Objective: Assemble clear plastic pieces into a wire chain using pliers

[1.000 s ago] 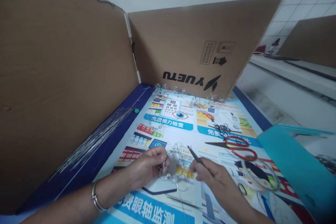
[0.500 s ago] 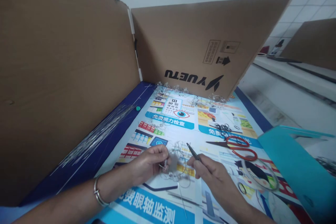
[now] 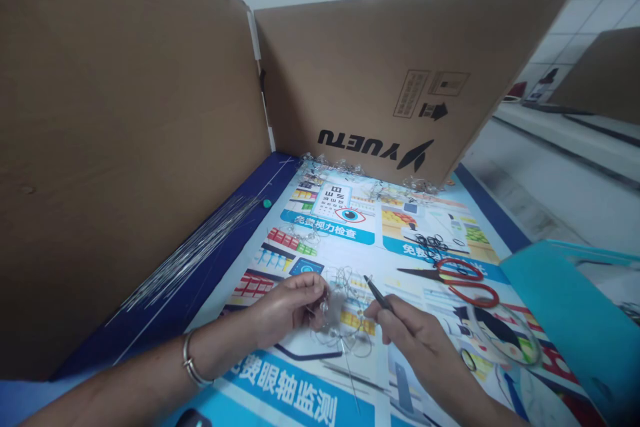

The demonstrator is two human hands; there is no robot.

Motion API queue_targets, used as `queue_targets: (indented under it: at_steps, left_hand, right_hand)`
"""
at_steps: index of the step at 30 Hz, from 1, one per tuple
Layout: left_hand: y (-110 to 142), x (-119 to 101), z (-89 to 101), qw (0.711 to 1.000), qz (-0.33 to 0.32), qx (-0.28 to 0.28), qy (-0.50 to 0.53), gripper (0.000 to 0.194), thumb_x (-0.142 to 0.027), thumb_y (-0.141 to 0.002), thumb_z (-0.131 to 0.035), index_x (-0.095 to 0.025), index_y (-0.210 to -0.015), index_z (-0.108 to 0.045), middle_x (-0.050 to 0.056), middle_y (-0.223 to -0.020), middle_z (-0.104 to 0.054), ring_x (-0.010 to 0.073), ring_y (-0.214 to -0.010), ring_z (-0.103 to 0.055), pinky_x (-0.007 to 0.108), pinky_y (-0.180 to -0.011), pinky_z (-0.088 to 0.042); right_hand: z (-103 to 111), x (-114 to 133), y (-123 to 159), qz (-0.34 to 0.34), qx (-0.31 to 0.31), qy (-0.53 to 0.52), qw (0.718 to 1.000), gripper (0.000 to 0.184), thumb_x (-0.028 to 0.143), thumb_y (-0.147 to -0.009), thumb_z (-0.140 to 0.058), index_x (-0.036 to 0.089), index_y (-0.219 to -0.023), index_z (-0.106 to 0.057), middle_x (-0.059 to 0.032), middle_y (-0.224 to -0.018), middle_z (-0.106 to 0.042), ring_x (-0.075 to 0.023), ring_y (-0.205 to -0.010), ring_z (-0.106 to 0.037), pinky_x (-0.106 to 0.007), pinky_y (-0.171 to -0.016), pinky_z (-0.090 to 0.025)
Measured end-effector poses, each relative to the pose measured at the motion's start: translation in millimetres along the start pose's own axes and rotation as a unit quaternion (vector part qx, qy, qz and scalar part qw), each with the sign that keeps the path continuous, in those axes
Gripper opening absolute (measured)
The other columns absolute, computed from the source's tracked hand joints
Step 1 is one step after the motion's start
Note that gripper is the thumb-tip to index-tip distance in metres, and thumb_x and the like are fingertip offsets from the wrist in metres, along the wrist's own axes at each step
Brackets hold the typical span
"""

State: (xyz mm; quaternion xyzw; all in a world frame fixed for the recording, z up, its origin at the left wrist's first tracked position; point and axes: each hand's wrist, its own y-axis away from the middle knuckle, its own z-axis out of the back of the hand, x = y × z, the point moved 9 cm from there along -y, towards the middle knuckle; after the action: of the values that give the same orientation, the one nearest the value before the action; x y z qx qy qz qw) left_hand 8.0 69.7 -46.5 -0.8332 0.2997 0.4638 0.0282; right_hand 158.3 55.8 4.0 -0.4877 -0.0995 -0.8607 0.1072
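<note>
Left hand (image 3: 287, 307) pinches tangled wire (image 3: 345, 320); right hand (image 3: 407, 337) grips a dark tool (image 3: 379, 293), long axis diagonal, tip pointing up-left, away from the person.

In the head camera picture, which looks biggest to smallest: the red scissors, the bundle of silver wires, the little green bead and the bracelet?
1. Bundle of silver wires, longest by far.
2. Red scissors.
3. Bracelet, though it sits nearer the camera, so this rank is unsure.
4. Green bead, tiny.
</note>
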Motion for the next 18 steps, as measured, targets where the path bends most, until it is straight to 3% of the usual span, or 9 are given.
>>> queue_targets:
  at_steps: [18]
  left_hand:
    - [1.4, 0.1, 0.2, 0.999, 0.014, 0.001, -0.031, 0.021, -0.031, -0.08, -0.063, -0.012, -0.088, -0.058, 0.002, -0.068, -0.055, 0.0112, -0.055, -0.053, 0.026, -0.057, -0.042]
  right_hand:
    - [6.9, 7.3, 3.0, 0.016, -0.021, 0.041, 0.999, 0.04, 0.05, -0.085, -0.037, 0.019, -0.081, -0.063, 0.0015, -0.06, -0.052, -0.014, -0.057, -0.05, -0.024, -0.054, -0.038]
